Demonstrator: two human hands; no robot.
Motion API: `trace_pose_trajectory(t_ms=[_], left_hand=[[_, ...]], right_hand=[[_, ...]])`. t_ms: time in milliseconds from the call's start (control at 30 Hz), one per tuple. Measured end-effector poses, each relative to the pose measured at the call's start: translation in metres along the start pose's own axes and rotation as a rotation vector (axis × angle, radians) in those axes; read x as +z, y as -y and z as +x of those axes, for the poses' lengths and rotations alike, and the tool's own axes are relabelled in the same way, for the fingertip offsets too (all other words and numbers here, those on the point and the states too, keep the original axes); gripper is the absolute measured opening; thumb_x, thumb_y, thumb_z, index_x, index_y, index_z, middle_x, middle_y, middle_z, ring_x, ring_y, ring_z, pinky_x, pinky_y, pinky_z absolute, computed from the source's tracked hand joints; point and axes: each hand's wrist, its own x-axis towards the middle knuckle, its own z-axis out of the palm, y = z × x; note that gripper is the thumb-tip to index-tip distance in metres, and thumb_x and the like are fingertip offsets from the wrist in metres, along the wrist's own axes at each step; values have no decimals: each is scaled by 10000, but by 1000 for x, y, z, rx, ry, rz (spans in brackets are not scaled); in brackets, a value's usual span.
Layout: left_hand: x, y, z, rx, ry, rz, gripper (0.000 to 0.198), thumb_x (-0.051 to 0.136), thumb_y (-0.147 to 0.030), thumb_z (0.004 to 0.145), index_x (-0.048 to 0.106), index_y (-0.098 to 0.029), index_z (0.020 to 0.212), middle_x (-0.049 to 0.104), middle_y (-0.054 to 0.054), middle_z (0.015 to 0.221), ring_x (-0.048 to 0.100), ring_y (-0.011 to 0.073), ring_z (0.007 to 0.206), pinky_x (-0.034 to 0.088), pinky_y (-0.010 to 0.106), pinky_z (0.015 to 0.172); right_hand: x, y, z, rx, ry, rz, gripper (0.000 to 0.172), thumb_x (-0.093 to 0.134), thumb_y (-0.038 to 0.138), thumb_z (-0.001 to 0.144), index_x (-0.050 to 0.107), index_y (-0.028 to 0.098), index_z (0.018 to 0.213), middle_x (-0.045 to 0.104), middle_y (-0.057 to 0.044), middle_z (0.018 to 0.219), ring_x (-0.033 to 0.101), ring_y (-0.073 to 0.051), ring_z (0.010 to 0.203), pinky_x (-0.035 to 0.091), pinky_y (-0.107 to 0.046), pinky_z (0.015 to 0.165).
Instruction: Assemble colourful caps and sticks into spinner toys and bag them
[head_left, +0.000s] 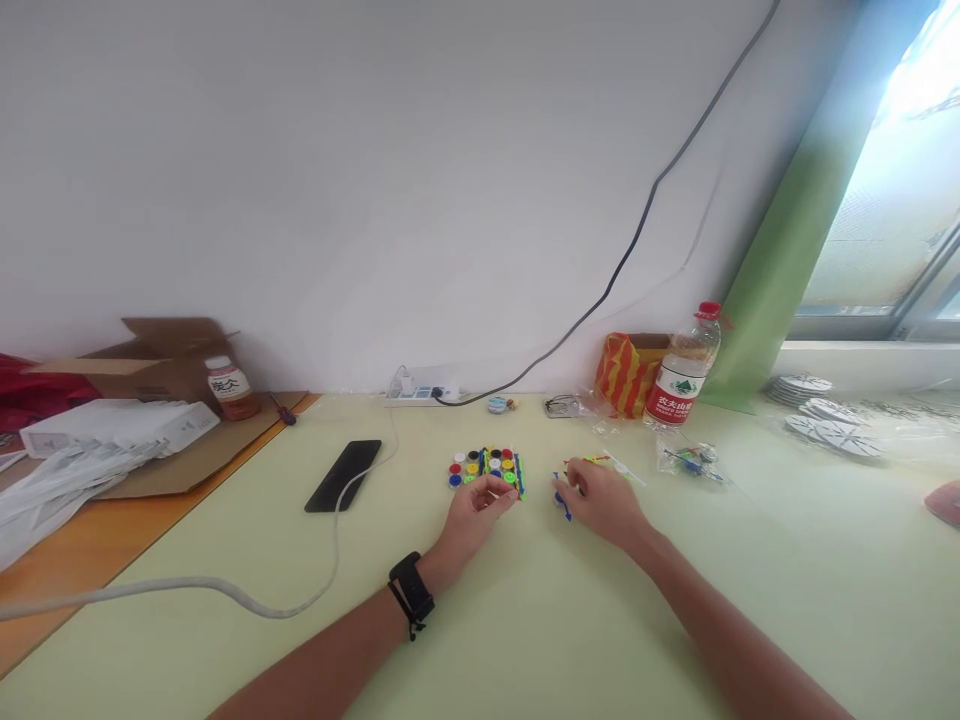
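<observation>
My left hand (478, 510), with a black watch (411, 588) on its wrist, has thumb and fingers pinched together at the near edge of a group of coloured round pieces (473, 457). What it holds, if anything, is too small to name. Blue and green strips (520, 472) lie beside those round pieces. To the right, my right hand (598, 492) is bent over small blue arrow-shaped pieces (562, 500), its fingertips curled down near them; its grip is too small to make out. Red and yellow-green pieces (598, 460) lie just behind this hand.
A black phone (343, 476) and a white cable (336, 530) lie left. Along the wall stand a power strip (421, 393), a striped bag (627, 375) and a large water bottle (681, 375). A small bagged set (696, 460) lies right; boxes (142, 375) fill the far left.
</observation>
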Motion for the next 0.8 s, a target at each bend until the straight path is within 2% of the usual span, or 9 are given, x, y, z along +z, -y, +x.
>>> trace_pose_trajectory(t_ms=[67,133,200,267,400,567,633,700,800], left_hand=[[0,0,0,13,5,10,278,817,-428,725,721,-170,762,670,22,749,517,136,651,362,248,613],[1,2,0,26,16,16,260,807,-412,736,716,-171,765,675,22,763,536,143,678,381,253,644],[1,5,0,32,30,21,256,800,-410,748,715,-171,779,690,29,789,561,152,707,400,260,673],[0,8,1,34,43,28,263,800,-415,752,716,-170,793,704,39,815,584,162,730,412,265,689],[0,10,1,39,60,42,270,806,-417,750,717,-166,798,710,47,829,599,168,740,428,269,695],[2,8,-1,41,47,19,260,816,-396,736,711,-163,786,696,44,807,593,168,740,437,272,701],[3,8,-1,45,58,18,264,818,-398,735,711,-163,788,689,45,802,589,169,736,436,274,696],[4,8,-2,56,76,20,273,819,-409,736,709,-164,783,684,48,803,583,168,727,435,275,686],[4,10,-2,77,99,26,273,812,-412,748,702,-164,781,661,40,777,562,157,696,425,269,660]], right_hand=[[-2,-14,6,45,-127,-21,279,544,479,923,647,222,948,705,-68,919,619,-246,886,418,-338,744],[-3,-27,11,114,-185,-72,424,524,540,927,637,226,1189,684,-115,1169,577,-317,1121,427,-422,895],[-2,-35,12,186,-142,-106,572,477,608,937,559,248,1374,594,-139,1363,500,-360,1264,408,-487,964],[2,-38,11,203,-43,-94,627,425,652,948,513,275,1441,527,-142,1446,476,-360,1309,406,-500,986],[10,-29,5,102,70,-75,620,507,674,905,560,297,1394,511,-122,1462,493,-340,1300,404,-471,1002],[7,-13,-2,-37,159,-55,360,495,389,971,600,270,1295,655,-96,1237,604,-269,1117,427,-391,914],[3,-10,-4,-48,187,-69,317,479,342,977,619,265,1251,681,-90,1159,629,-261,1040,424,-383,875],[-1,-9,-4,-54,182,-81,313,504,378,968,629,272,1235,684,-90,1152,632,-269,1011,419,-394,865],[-3,-13,4,-55,101,-56,366,519,443,959,621,272,1266,655,-99,1238,603,-287,1092,422,-418,916]])
